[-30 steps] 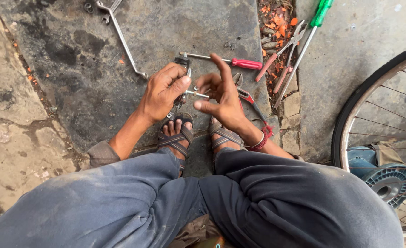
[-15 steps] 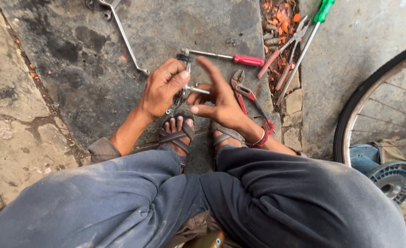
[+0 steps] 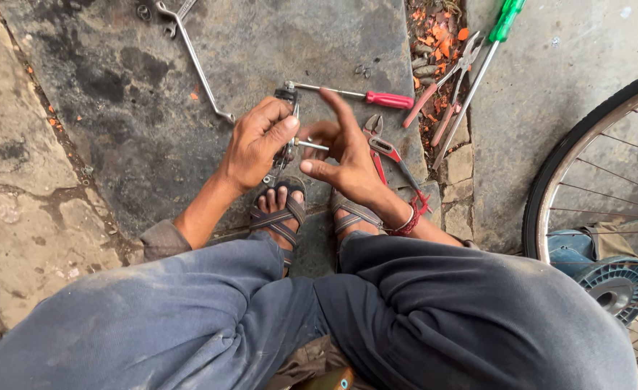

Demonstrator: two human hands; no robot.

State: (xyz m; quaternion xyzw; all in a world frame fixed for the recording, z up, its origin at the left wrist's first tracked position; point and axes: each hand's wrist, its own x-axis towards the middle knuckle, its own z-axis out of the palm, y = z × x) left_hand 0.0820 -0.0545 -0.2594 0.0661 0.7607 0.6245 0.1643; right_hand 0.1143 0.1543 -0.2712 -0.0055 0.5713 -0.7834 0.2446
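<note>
Metal part (image 3: 288, 137) in left grip (image 3: 257, 144)

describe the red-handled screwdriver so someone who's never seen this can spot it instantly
Start at the dark stone slab in the upper middle of the ground. Just beyond the person's raised right hand, the red-handled screwdriver lies flat, almost level across the picture, handle pointing right. Unlike the green-handled screwdriver and pink-handled pliers lying slanted in the debris to its right, it has a short, solid red grip and lies on the slab itself.
</note>
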